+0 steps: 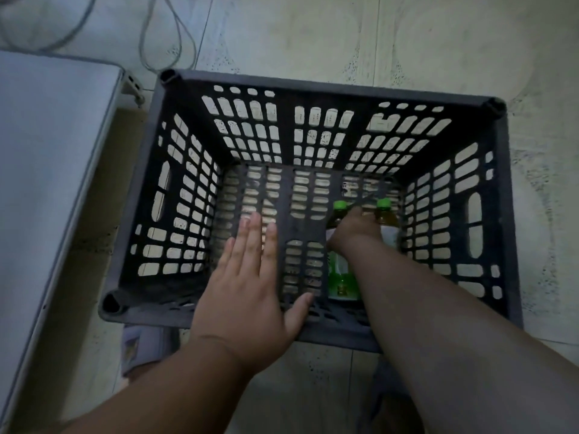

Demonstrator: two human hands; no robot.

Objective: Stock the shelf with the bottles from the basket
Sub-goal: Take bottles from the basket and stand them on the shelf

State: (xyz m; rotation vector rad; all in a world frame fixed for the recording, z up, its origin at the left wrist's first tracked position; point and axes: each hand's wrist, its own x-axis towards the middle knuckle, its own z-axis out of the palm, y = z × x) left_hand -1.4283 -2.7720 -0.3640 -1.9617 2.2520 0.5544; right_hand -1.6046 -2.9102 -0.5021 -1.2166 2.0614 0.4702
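A dark slatted plastic basket (316, 86) stands on the tiled floor. At its bottom right lie two bottles with green caps: the left bottle (341, 274) with a green label and the right bottle (387, 220) with amber liquid. My right hand (354, 230) reaches deep into the basket and its fingers curl over the left bottle's upper part. My left hand (247, 277) hovers flat over the basket's near left side, fingers straight, holding nothing. The shelf is not in view.
A white flat-topped unit (47, 170) runs along the left edge. Grey cables (175, 32) loop on the floor behind the basket. My slippered foot (141, 346) shows below the basket's near rim.
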